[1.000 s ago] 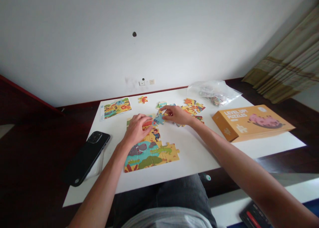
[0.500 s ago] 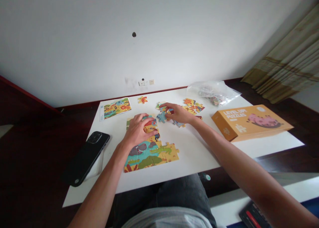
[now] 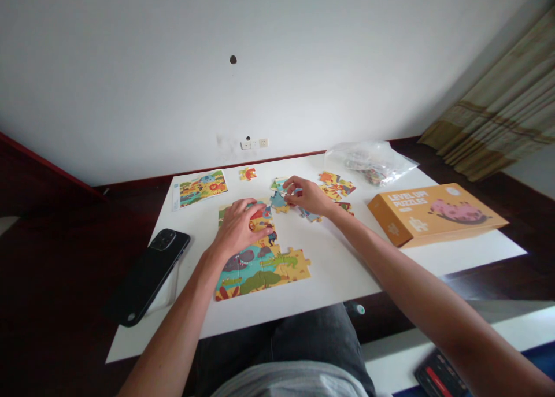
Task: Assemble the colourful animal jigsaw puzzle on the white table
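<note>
My left hand (image 3: 238, 223) lies over the joined part of a jigsaw puzzle (image 3: 264, 275), fingers spread and thumb apart, covering some of its upper area. My right hand (image 3: 306, 196) is just beyond the puzzle's upper right corner, above loose pieces. Its thumb and fingers are pinched on a blue puzzle piece (image 3: 278, 200), partly hidden by the fingertips. More loose pieces (image 3: 336, 184) with yellow and orange patches lie to the right of this hand. One single orange piece (image 3: 248, 174) sits apart near the table's far edge.
A picture card (image 3: 203, 188) lies at the far left of the white table (image 3: 338, 270). A black phone (image 3: 151, 275) rests at the left edge. On the right are an orange puzzle box (image 3: 437, 212) and a clear plastic bag (image 3: 373, 163) with pieces inside. A wall stands behind.
My right hand's fingers have curled in closer together over the loose pieces, and the blue piece has shifted slightly. My left hand stays in place on the joined puzzle.
</note>
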Demonstrator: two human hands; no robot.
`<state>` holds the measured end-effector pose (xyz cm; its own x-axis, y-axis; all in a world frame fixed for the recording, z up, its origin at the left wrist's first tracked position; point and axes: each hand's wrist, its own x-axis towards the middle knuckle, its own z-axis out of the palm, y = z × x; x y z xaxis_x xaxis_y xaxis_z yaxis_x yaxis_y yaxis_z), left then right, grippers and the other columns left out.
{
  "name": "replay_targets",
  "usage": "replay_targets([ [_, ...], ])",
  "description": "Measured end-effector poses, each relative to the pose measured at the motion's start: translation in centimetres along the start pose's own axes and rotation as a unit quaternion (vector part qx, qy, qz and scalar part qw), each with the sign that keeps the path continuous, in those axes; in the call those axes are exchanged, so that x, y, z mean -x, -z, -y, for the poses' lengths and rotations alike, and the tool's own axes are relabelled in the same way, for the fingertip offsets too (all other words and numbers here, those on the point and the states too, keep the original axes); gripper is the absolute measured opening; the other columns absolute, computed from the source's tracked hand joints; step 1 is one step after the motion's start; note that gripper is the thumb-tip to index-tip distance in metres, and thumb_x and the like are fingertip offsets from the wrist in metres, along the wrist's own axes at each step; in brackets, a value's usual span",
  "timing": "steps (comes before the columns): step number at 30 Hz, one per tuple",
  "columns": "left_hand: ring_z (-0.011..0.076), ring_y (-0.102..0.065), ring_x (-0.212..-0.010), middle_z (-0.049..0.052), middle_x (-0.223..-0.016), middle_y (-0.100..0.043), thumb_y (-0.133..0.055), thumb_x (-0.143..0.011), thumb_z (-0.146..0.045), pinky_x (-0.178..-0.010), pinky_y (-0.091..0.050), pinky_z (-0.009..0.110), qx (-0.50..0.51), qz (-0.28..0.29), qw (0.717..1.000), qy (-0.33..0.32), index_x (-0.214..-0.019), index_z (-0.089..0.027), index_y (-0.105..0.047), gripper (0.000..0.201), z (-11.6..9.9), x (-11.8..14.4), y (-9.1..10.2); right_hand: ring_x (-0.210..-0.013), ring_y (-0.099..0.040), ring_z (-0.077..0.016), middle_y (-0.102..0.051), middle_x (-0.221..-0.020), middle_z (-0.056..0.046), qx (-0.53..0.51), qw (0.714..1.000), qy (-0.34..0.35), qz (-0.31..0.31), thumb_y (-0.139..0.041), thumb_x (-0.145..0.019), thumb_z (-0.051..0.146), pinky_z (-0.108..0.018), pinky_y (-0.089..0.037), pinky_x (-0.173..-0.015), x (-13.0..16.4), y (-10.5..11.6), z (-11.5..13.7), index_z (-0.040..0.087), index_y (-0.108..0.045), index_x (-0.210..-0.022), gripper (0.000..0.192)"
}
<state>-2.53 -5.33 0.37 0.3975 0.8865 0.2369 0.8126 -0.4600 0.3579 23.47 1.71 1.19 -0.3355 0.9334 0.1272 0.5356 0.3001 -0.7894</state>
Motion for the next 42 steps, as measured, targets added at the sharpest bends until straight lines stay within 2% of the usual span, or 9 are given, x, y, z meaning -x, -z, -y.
replay_targets([
  [6,0.0331,-0.053,-0.135,0.010,-0.139,-0.060,-0.077,-0.087,-0.057,-0.114,-0.042,0.051,0.001,0.003,1.000,0.000,-0.135,-0.028,-0.065,0.058,-0.1,0.0,0.0,-0.072,-0.069,-0.0161,-0.076,-0.082,-0.001,0.035,0.999,-0.012,0.038,-0.062,-0.090,0.021,-0.026,-0.049,-0.071,0.1,0.1,0.5,0.020,-0.070,-0.128,0.038],
  [12,0.0336,-0.052,-0.135,0.010,-0.138,-0.060,-0.080,-0.085,-0.055,-0.114,-0.042,0.051,0.005,-0.001,1.000,-0.002,-0.135,-0.028,-0.065,0.059,-0.1,0.0,0.0,-0.071,-0.072,-0.0160,-0.078,-0.084,-0.002,0.018,0.999,-0.035,0.024,-0.062,-0.089,0.017,-0.024,-0.050,-0.068,0.0,-0.1,0.5,0.019,-0.070,-0.114,0.026],
  [15,0.0334,-0.053,-0.134,0.010,-0.138,-0.060,-0.079,-0.086,-0.055,-0.114,-0.042,0.051,0.003,-0.001,1.000,-0.002,-0.135,-0.028,-0.065,0.058,-0.1,0.1,0.0,-0.067,-0.072,-0.0149,-0.079,-0.089,-0.002,-0.015,0.999,-0.045,0.022,-0.062,-0.090,0.017,-0.023,-0.050,-0.064,0.1,-0.4,0.3,0.020,-0.064,-0.117,0.028],
  [18,0.0333,-0.053,-0.134,0.011,-0.138,-0.060,-0.078,-0.086,-0.055,-0.114,-0.042,0.052,0.001,0.001,1.000,-0.001,-0.136,-0.026,-0.065,0.059,-0.1,0.1,0.1,-0.068,-0.072,-0.0149,-0.079,-0.090,-0.002,-0.008,0.999,-0.033,0.031,-0.062,-0.090,0.017,-0.025,-0.050,-0.065,0.1,-0.4,0.3,0.021,-0.063,-0.123,0.033],
  [23,0.0331,-0.054,-0.133,0.011,-0.138,-0.060,-0.078,-0.086,-0.056,-0.114,-0.043,0.051,0.000,0.002,1.000,-0.006,-0.135,-0.026,-0.065,0.059,-0.1,0.0,0.1,-0.086,-0.072,-0.0192,-0.077,-0.102,-0.008,0.024,0.999,0.014,0.044,-0.075,-0.082,0.022,-0.028,-0.053,-0.074,0.0,0.0,0.4,0.017,-0.064,-0.134,0.054],
  [27,0.0329,-0.054,-0.133,0.011,-0.138,-0.060,-0.078,-0.087,-0.056,-0.114,-0.043,0.052,-0.002,0.002,1.000,-0.005,-0.135,-0.026,-0.065,0.059,-0.1,0.0,0.1,-0.084,-0.069,-0.0183,-0.076,-0.106,-0.009,0.029,0.997,0.021,0.071,-0.078,-0.079,0.022,-0.027,-0.053,-0.072,0.1,0.2,0.3,0.018,-0.061,-0.143,0.067],
  [33,0.0331,-0.053,-0.135,0.010,-0.138,-0.060,-0.078,-0.087,-0.055,-0.115,-0.043,0.052,0.003,0.004,1.000,-0.002,-0.136,-0.027,-0.064,0.059,-0.2,0.0,0.1,-0.082,-0.067,-0.0186,-0.076,-0.106,-0.008,0.081,0.989,0.033,0.118,-0.076,-0.082,0.023,-0.029,-0.050,-0.073,0.4,0.8,0.9,0.018,-0.056,-0.153,0.074],
  [36,0.0334,-0.053,-0.135,0.010,-0.138,-0.060,-0.078,-0.086,-0.056,-0.115,-0.043,0.052,0.001,0.002,1.000,-0.001,-0.136,-0.026,-0.065,0.060,0.0,0.0,0.0,-0.082,-0.067,-0.0194,-0.076,-0.102,-0.009,0.102,0.987,0.039,0.119,-0.078,-0.080,0.026,-0.030,-0.049,-0.074,0.5,1.1,1.1,0.019,-0.059,-0.151,0.074],
  [42,0.0322,-0.054,-0.137,0.011,-0.144,-0.059,-0.074,-0.090,-0.055,-0.118,-0.044,0.050,0.011,-0.014,1.000,0.013,-0.135,-0.024,-0.066,0.055,0.7,0.0,-0.4,-0.078,-0.066,-0.0183,-0.076,-0.097,-0.007,0.146,0.981,0.047,0.117,-0.081,-0.081,0.032,-0.029,-0.047,-0.072,0.2,1.2,0.6,0.020,-0.069,-0.137,0.058],
])
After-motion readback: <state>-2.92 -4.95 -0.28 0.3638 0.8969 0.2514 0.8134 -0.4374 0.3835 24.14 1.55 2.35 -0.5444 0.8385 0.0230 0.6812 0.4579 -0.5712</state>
